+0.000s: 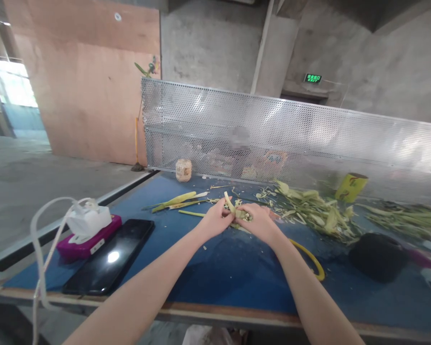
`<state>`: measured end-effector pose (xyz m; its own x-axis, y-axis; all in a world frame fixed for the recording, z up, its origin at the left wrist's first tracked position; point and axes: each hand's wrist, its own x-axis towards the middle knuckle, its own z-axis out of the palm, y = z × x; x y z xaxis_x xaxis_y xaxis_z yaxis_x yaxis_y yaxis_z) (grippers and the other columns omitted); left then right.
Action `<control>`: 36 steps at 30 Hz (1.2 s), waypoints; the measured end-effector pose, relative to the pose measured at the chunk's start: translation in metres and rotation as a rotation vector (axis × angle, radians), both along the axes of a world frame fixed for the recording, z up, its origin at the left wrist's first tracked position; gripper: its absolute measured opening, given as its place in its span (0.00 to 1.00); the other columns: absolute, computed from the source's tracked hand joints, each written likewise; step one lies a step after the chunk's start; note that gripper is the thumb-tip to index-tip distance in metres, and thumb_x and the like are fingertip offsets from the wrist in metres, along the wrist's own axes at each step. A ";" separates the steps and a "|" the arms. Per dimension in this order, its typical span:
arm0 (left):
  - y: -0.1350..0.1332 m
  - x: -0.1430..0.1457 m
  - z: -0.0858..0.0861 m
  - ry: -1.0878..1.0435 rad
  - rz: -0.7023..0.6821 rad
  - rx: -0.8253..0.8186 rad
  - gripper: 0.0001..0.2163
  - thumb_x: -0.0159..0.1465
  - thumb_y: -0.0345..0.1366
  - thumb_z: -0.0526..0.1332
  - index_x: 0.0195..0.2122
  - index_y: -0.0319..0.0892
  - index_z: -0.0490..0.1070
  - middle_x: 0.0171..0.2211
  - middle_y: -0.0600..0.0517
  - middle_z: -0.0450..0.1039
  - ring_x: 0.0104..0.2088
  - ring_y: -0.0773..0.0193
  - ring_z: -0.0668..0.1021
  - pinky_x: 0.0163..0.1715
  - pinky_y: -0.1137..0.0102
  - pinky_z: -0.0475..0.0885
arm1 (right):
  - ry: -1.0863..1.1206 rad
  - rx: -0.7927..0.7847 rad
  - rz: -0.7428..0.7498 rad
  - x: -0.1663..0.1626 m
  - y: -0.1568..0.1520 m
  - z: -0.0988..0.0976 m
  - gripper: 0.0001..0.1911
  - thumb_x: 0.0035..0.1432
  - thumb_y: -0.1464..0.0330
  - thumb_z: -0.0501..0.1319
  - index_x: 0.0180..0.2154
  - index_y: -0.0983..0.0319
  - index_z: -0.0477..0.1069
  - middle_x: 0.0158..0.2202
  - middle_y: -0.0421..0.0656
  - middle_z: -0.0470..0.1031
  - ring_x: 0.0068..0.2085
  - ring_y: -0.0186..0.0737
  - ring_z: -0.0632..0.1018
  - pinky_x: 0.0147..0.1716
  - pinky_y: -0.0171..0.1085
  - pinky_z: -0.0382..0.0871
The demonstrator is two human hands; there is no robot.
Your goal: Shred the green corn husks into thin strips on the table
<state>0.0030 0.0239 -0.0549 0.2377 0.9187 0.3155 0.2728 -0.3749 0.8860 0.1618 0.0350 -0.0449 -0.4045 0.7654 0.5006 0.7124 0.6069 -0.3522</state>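
Two-handed strip working was judged underway | pale strip (230, 202) was pinched in fingers of left hand (216, 221) and right hand (257, 222), left of leaf pile (314, 211) | steady fingertip pressure was judged necessary next

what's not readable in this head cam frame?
Head view: right hand, fingertips mostly hidden by its own back; hold on the pale strip unclear.
Head view: yellow ring, partly covered by the right forearm.
Head view: things behind the perforated panel, blurred by its mesh.
Head view: white bag, hidden above by the tabletop, cut off by the bottom edge.
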 end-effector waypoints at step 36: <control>-0.015 -0.002 0.023 -0.332 -0.113 0.017 0.54 0.45 0.27 0.64 0.53 0.62 0.14 0.55 0.39 0.52 0.24 0.71 0.73 0.16 0.75 0.67 | 0.691 -0.544 0.291 0.007 0.000 0.012 0.22 0.41 0.65 0.64 0.41 0.60 0.64 0.26 0.37 0.68 0.24 0.30 0.69 0.22 0.31 0.64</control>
<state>0.0010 0.0094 -0.0317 0.2194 0.8862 0.4081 -0.0735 -0.4021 0.9127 0.1687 0.0348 -0.0325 -0.3626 0.8811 0.3035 0.0833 0.3550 -0.9312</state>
